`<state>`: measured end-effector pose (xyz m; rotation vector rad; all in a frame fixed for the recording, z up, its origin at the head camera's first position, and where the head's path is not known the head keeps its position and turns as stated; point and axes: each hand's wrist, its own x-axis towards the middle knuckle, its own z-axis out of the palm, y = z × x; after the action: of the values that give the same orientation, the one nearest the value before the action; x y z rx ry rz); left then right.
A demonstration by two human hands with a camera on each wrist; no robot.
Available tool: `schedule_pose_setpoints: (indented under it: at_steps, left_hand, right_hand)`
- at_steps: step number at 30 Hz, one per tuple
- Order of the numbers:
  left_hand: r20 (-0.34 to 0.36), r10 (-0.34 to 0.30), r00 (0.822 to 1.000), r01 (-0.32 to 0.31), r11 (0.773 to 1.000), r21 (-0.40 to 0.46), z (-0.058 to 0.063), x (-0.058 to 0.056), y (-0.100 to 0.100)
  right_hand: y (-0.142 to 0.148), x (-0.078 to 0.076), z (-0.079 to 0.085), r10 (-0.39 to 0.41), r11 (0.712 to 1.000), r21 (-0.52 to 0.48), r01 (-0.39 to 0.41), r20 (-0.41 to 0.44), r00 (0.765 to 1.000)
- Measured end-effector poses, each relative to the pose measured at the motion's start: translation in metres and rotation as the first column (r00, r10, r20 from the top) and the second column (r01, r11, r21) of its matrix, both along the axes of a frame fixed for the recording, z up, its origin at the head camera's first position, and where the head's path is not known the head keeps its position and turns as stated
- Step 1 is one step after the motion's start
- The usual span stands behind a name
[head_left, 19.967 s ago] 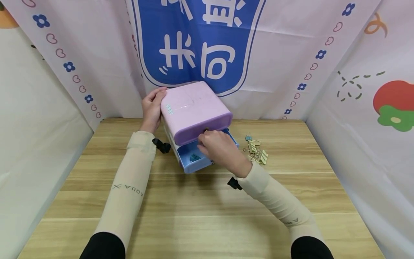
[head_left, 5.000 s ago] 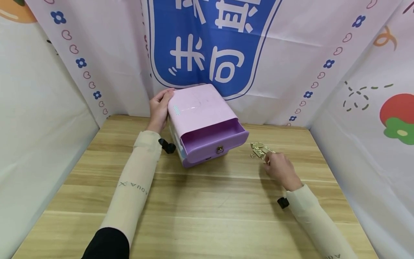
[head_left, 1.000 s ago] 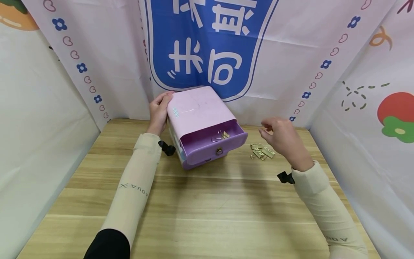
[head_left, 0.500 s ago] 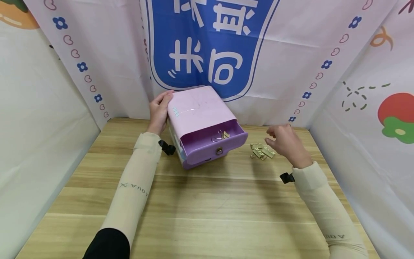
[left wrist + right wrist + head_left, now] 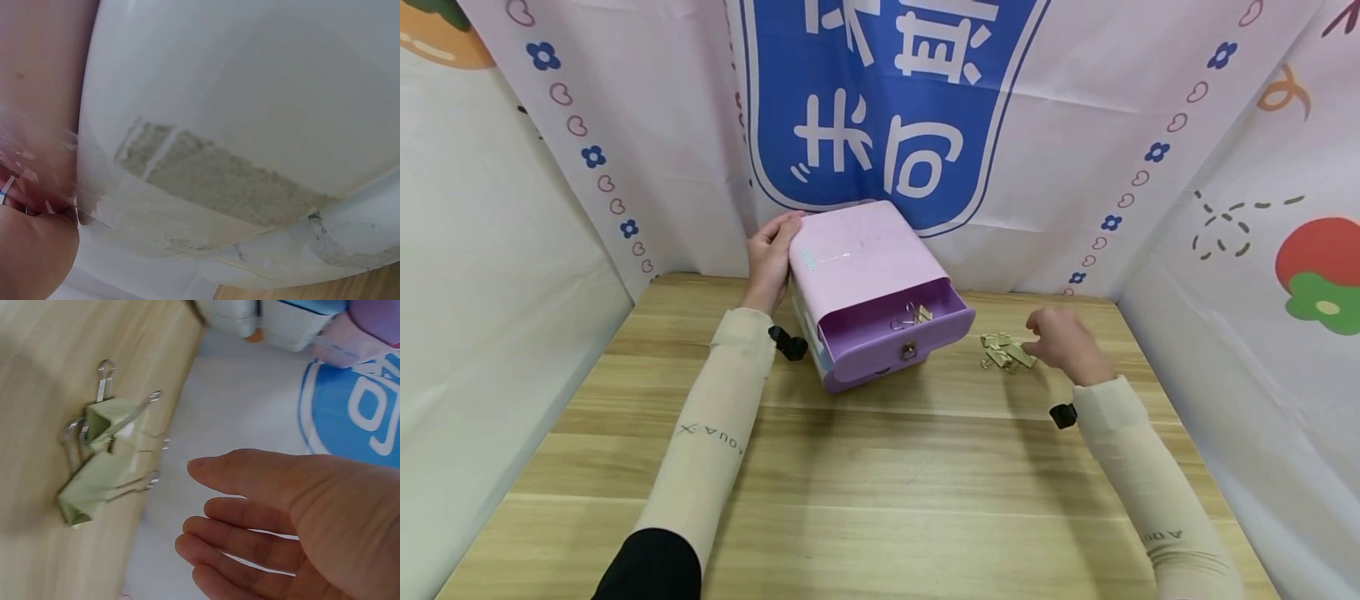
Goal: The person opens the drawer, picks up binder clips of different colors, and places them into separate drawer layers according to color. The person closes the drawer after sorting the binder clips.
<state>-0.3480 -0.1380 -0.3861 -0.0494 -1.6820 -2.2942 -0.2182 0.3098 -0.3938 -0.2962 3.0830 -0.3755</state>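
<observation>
A small drawer box (image 5: 865, 250) with a pink top stands angled near the back of the table. Its purple top drawer (image 5: 880, 350) is pulled out, and a yellow binder clip (image 5: 922, 314) with wire handles lies in it. My left hand (image 5: 767, 267) grips the box at its rear left corner; the left wrist view is mostly filled by the box's pale side (image 5: 250, 94). To the right of the drawer lies a pile of yellow binder clips (image 5: 998, 357). Over that pile's right edge is my right hand (image 5: 1070, 346), fingers loosely bent and holding nothing in the right wrist view.
The wooden table (image 5: 880, 483) is bounded by a printed cloth backdrop (image 5: 1045, 167) behind and cloth walls on both sides. The box's back comes close to the backdrop.
Earlier the blue drawer was out; now the purple one is, and a yellow clip has come into it. Over the last second my right hand has lowered to the pile. My left hand keeps its grip.
</observation>
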Motion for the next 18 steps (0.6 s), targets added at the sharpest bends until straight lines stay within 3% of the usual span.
schedule_pose_setpoints:
  at_steps: [9,18]
  left_hand:
    - [0.016,0.004,1.0,-0.004,1.0,-0.019,0.0,0.001,0.001]
    - [0.0,-0.001,1.0,0.001,1.0,-0.008,0.0,0.002,0.001]
  right_hand:
    - [0.006,-0.007,-0.022,0.026,1.0,-0.006,-0.026,0.036,0.999]
    - [0.006,-0.015,-0.039,-0.01,1.0,0.011,0.009,0.095,0.995]
